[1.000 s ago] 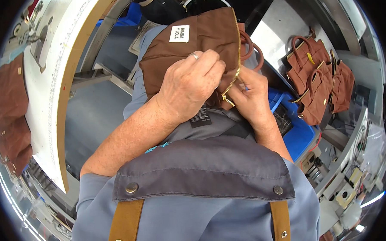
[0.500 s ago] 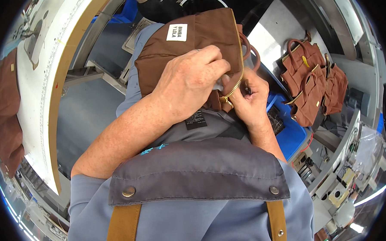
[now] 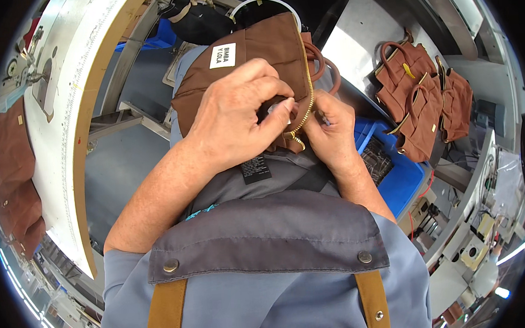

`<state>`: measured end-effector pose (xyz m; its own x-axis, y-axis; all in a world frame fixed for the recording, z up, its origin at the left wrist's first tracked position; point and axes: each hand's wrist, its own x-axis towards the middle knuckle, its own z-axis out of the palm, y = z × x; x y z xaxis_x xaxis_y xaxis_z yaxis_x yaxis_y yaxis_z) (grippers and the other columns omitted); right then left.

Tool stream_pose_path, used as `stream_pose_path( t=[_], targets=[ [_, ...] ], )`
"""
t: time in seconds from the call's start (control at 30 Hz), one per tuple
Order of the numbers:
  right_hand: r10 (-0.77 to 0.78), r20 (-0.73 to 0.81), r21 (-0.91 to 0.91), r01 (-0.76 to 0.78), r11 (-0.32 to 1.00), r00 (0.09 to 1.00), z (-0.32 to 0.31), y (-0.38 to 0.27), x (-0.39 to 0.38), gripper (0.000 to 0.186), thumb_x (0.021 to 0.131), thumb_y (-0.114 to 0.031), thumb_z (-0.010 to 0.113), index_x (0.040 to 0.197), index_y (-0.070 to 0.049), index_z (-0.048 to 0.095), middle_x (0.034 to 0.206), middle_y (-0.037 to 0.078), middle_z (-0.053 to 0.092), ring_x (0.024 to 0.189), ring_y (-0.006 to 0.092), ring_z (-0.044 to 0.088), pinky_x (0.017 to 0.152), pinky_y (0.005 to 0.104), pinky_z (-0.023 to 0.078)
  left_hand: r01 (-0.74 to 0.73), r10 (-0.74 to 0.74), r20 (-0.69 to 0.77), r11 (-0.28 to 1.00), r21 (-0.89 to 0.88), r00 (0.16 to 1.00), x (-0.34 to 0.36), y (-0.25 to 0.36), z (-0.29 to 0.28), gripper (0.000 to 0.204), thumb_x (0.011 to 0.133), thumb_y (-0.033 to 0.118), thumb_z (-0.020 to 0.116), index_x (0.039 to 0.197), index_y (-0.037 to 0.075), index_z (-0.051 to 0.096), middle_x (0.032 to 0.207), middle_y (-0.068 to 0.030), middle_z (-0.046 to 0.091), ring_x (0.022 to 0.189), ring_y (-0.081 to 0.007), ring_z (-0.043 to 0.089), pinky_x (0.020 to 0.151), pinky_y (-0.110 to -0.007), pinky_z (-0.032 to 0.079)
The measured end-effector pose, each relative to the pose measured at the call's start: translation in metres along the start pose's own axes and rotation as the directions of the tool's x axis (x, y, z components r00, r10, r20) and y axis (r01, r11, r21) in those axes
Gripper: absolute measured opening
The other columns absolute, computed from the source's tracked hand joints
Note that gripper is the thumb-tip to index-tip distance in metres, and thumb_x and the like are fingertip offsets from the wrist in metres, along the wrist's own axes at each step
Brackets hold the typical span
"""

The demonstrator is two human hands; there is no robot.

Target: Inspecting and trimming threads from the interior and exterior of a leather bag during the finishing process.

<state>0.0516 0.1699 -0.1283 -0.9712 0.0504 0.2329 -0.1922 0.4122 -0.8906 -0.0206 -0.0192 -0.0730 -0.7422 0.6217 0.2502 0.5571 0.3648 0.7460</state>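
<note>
A brown fabric handbag [image 3: 272,40] with a white patch and a gold zipper [image 3: 309,80] lies across my lap, its grey lining and a black care label [image 3: 256,171] showing at the near side. My left hand [image 3: 240,115] is bent over the bag beside the zipper. Its thumb and fingers close around a small whitish bit that I cannot make out. My right hand [image 3: 333,131] pinches the bag's edge just right of the zipper's lower end. Part of its fingers is hidden behind that edge. Brown handles [image 3: 330,73] stick out beyond the zipper.
Several similar brown bags [image 3: 415,98] stand at the right. Near my right forearm is a blue bin [image 3: 401,181] with dark small parts inside. A white worktable [image 3: 67,114] curves along the left, with brown bags [image 3: 11,175] beyond it.
The bag and both hands have shifted slightly left in view. My left thumb has come out to the front, showing a whitish bit at the fingertips. The right hand stays at the zipper edge.
</note>
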Motion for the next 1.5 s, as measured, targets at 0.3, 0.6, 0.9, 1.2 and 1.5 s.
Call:
stream_pose_path(
  t=[0.3, 0.6, 0.9, 1.2, 1.5],
  targets=[
    [0.113, -0.017, 0.189, -0.107, 0.976, 0.994, 0.006, 0.000, 0.000, 0.023, 0.080, -0.001, 0.074, 0.102, -0.001, 0.066, 0.085, 0.006, 0.068, 0.076, 0.0135, 0.067, 0.066, 0.0264, 0.053, -0.035, 0.033, 0.023, 0.991, 0.130, 0.999, 0.019, 0.010, 0.007, 0.029, 0.071, 0.010, 0.084, 0.096, 0.002, 0.070, 0.081, -0.0059, 0.067, 0.065, -0.0141, 0.061, 0.057, -0.028, 0.050],
    [0.096, -0.024, 0.204, -0.089, 0.975, 0.995, -0.002, -0.011, 0.004, 0.017, 0.084, -0.004, 0.073, 0.099, -0.001, 0.066, 0.083, 0.007, 0.068, 0.074, 0.0160, 0.067, 0.065, 0.0280, 0.053, 0.054, -0.060, 0.045, 0.992, 0.114, 0.997, 0.020, 0.017, 0.006, 0.016, 0.077, 0.004, 0.076, 0.092, 0.001, 0.072, 0.074, -0.0062, 0.067, 0.056, -0.0121, 0.061, 0.052, -0.027, 0.050],
    [-0.008, -0.091, 0.150, 0.022, 0.988, 0.996, -0.002, -0.010, 0.006, 0.012, 0.085, -0.006, 0.071, 0.093, -0.001, 0.065, 0.080, 0.009, 0.068, 0.072, 0.0195, 0.067, 0.064, 0.0298, 0.053, 0.014, -0.025, 0.036, 0.959, 0.284, 0.999, 0.025, 0.028, 0.006, 0.017, 0.080, 0.002, 0.071, 0.097, 0.002, 0.071, 0.073, -0.0048, 0.066, 0.059, -0.0083, 0.061, 0.054, -0.024, 0.048],
    [0.160, -0.041, 0.230, -0.147, 0.962, 0.986, -0.003, -0.010, 0.006, 0.012, 0.087, -0.011, 0.067, 0.086, 0.001, 0.064, 0.073, 0.010, 0.066, 0.067, 0.0196, 0.065, 0.061, 0.0307, 0.049, 0.472, -0.456, 0.141, 0.872, -0.128, 0.879, 0.023, 0.022, 0.008, 0.010, 0.086, 0.004, 0.067, 0.092, -0.003, 0.070, 0.068, 0.0011, 0.066, 0.061, -0.0008, 0.057, 0.054, -0.019, 0.044],
    [0.083, -0.026, 0.189, -0.076, 0.979, 0.996, -0.002, -0.012, 0.013, 0.009, 0.082, -0.008, 0.067, 0.084, -0.001, 0.062, 0.071, 0.011, 0.064, 0.064, 0.0240, 0.062, 0.060, 0.0326, 0.048, 0.160, -0.163, -0.002, 0.968, 0.192, 0.987, 0.024, 0.026, 0.007, 0.011, 0.075, 0.005, 0.074, 0.084, 0.000, 0.071, 0.067, -0.0015, 0.065, 0.054, -0.0039, 0.051, 0.052, -0.021, 0.042]
  ],
)
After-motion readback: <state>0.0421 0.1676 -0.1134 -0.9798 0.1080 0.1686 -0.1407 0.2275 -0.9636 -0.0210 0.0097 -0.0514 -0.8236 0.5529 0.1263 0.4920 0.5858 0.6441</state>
